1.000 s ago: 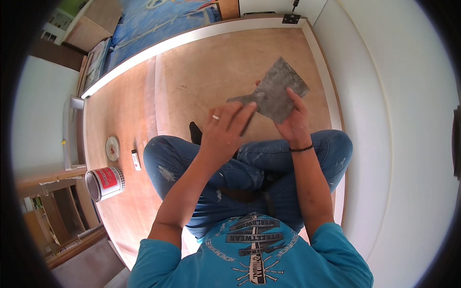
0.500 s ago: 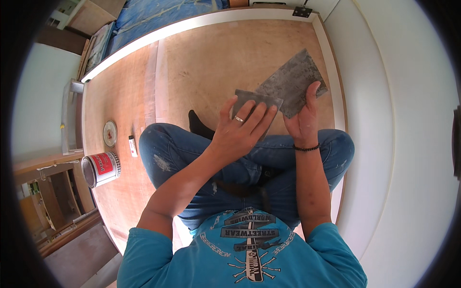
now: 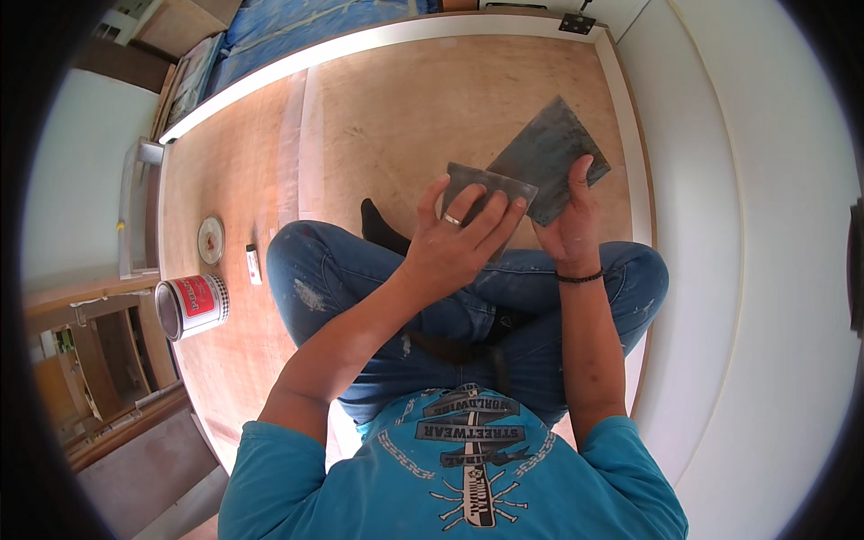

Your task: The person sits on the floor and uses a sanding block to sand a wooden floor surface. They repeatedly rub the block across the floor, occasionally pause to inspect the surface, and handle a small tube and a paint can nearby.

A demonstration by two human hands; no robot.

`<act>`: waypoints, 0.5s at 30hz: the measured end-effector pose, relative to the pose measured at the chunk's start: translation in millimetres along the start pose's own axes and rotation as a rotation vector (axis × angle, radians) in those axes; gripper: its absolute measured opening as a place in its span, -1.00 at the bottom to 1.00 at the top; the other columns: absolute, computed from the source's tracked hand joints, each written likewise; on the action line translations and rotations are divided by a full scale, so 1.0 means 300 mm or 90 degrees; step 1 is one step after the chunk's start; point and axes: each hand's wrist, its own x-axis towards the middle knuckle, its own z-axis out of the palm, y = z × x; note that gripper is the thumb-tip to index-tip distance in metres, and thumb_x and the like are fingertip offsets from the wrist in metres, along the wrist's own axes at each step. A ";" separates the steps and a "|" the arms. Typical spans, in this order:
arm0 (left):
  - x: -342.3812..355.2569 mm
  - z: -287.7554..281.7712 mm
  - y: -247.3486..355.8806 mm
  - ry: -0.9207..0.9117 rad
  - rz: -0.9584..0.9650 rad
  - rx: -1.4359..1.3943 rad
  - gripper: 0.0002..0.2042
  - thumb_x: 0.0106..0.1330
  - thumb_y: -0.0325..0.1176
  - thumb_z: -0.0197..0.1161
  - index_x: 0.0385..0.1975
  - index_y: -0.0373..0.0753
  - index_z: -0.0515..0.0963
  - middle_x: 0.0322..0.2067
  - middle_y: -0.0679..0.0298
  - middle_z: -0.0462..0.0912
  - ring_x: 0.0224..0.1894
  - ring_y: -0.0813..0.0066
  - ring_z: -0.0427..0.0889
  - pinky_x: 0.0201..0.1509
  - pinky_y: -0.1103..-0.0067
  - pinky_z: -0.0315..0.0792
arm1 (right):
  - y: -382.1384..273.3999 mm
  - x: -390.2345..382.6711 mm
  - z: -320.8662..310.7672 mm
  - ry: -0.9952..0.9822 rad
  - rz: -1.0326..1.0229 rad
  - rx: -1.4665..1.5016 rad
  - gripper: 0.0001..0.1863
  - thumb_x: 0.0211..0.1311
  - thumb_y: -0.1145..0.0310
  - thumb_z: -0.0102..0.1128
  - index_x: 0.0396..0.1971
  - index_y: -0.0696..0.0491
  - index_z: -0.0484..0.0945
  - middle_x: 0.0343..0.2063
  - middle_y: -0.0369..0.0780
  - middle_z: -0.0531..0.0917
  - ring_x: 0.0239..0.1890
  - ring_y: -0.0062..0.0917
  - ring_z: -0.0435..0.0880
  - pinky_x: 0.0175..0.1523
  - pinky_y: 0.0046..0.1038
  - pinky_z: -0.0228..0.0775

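Note:
My left hand (image 3: pixel 459 229) has its fingers spread over a small dark grey putty spreader (image 3: pixel 466 175), gripping it with the thumb on the near left side. The spreader's right corner lies over the lower left part of a larger, flat dark grey plate (image 3: pixel 544 148). Whether the two touch cannot be made out. That plate is held up at a slant by my right hand (image 3: pixel 573 225), thumb on its face and the other fingers hidden beneath. Both hands are above my crossed legs.
To the left stand a tin can (image 3: pixel 193 306) with a red label, a round lid (image 3: pixel 210 240) and a small white tube with a black cap (image 3: pixel 253 265), on a wooden panel (image 3: pixel 432 99). A white raised edge (image 3: pixel 360 45) borders it; a white wall (image 3: pixel 765 270) rises at right.
The large plate has tilted a little, and its face now looks darker and smoother. The spreader stays at its lower left corner. The whole view has shifted slightly.

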 end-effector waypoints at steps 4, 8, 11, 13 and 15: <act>-0.003 -0.001 -0.002 0.000 -0.011 -0.013 -0.57 0.28 -0.29 0.23 0.18 -0.04 0.65 0.04 0.40 0.56 0.14 0.38 0.51 0.47 0.03 0.08 | 0.007 -0.004 0.012 0.002 0.010 -0.035 -0.39 0.61 -0.10 -0.07 0.33 0.10 0.41 0.23 -0.17 0.60 0.26 -0.30 0.60 0.36 -0.20 0.46; -0.007 0.000 -0.003 0.002 -0.020 -0.018 -0.57 0.28 -0.30 0.24 0.18 -0.04 0.65 0.04 0.40 0.56 0.14 0.37 0.51 0.48 0.03 0.06 | 0.013 -0.005 0.023 -0.002 0.020 -0.065 -0.40 0.61 -0.08 -0.06 0.33 0.10 0.41 0.22 -0.18 0.61 0.25 -0.30 0.61 0.34 -0.20 0.49; -0.013 0.006 -0.006 0.004 -0.027 -0.030 -0.57 0.27 -0.30 0.24 0.19 -0.04 0.65 0.04 0.40 0.56 0.15 0.37 0.51 0.49 0.03 0.04 | 0.020 -0.005 0.024 -0.012 0.019 -0.075 -0.42 0.61 -0.06 -0.05 0.32 0.11 0.41 0.21 -0.18 0.61 0.25 -0.31 0.61 0.31 -0.22 0.52; -0.015 0.009 -0.009 0.005 -0.032 -0.036 -0.56 0.27 -0.31 0.25 0.19 -0.04 0.64 0.04 0.40 0.56 0.15 0.36 0.51 0.49 0.03 0.04 | 0.021 -0.005 0.029 -0.008 0.022 -0.083 -0.42 0.61 -0.05 -0.04 0.32 0.10 0.41 0.20 -0.18 0.62 0.23 -0.32 0.62 0.30 -0.24 0.54; -0.018 0.009 -0.010 0.003 -0.035 -0.042 -0.56 0.27 -0.31 0.25 0.19 -0.04 0.64 0.04 0.40 0.56 0.14 0.36 0.51 0.49 0.03 0.04 | 0.023 -0.006 0.030 -0.010 0.025 -0.093 -0.43 0.61 -0.05 -0.03 0.31 0.10 0.41 0.19 -0.18 0.62 0.22 -0.33 0.63 0.28 -0.25 0.55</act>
